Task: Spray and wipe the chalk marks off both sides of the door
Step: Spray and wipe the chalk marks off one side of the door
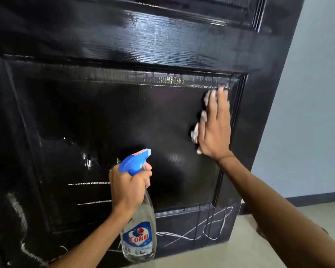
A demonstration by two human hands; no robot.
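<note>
Both of your hands are busy. Your left hand (129, 187) grips the thin neck of the spray bottle (138, 227), with the fingers curled around it under the blue plastic trigger head (134, 160). The bottle is clear, rounded plastic with a blue label that reads "Colin", and its nozzle points toward the door (108, 113). Your right hand (215, 128) lies flat, fingers straight and together, and presses a crumpled pale cloth (198, 124) on the upper right part of the sunken panel. The door is black and glossy, with a fine wood-grain texture and raised moulding around the panel; wet streaks shine on it. White chalk marks (197, 229) remain on the bottom rail as thin looping lines, and more show at the lower left. Beside the door there is a pale blue wall (313, 113) and a light floor (240, 254).
</note>
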